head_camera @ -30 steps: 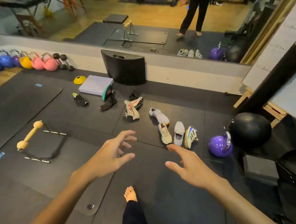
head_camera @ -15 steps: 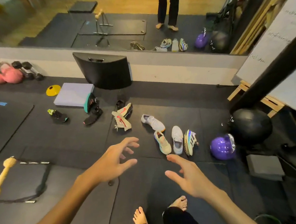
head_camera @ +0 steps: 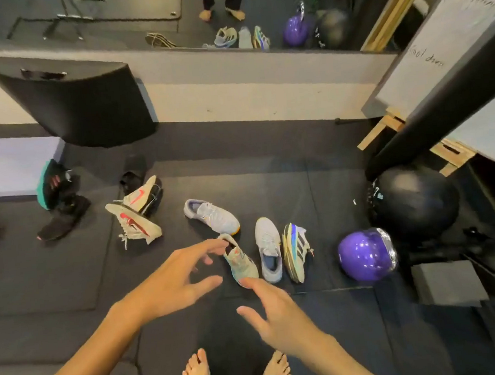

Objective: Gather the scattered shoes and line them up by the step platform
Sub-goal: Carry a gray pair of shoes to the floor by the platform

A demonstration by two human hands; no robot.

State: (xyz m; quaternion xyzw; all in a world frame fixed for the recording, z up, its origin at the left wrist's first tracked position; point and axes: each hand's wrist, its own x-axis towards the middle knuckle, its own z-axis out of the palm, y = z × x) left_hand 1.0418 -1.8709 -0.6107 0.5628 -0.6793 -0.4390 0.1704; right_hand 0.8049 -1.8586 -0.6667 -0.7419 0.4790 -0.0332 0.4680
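Observation:
Several shoes lie scattered on the black floor mats. A mint and orange shoe (head_camera: 241,262) lies just beyond my fingertips, with a grey shoe (head_camera: 269,251) and a yellow-soled striped shoe (head_camera: 296,250) to its right. Another grey shoe (head_camera: 212,216) lies behind them. Two cream shoes with red logos (head_camera: 135,217) are tipped over at the left. Black shoes (head_camera: 62,220) lie by the lilac step platform (head_camera: 8,166), one with a teal sole (head_camera: 48,185) leaning on it. My left hand (head_camera: 173,280) and right hand (head_camera: 278,317) reach forward with fingers spread, holding nothing.
A purple kettlebell (head_camera: 366,254) and a black medicine ball (head_camera: 414,201) stand to the right, with a dark foam block (head_camera: 449,284) nearer. A curved black pad (head_camera: 81,103) leans against the mirrored wall. A black post (head_camera: 443,102) and white board stand at the right.
The view has moved closer to the shoes and tilted down. Both hands have reached further forward, and their fingertips now lie over the mint and orange shoe.

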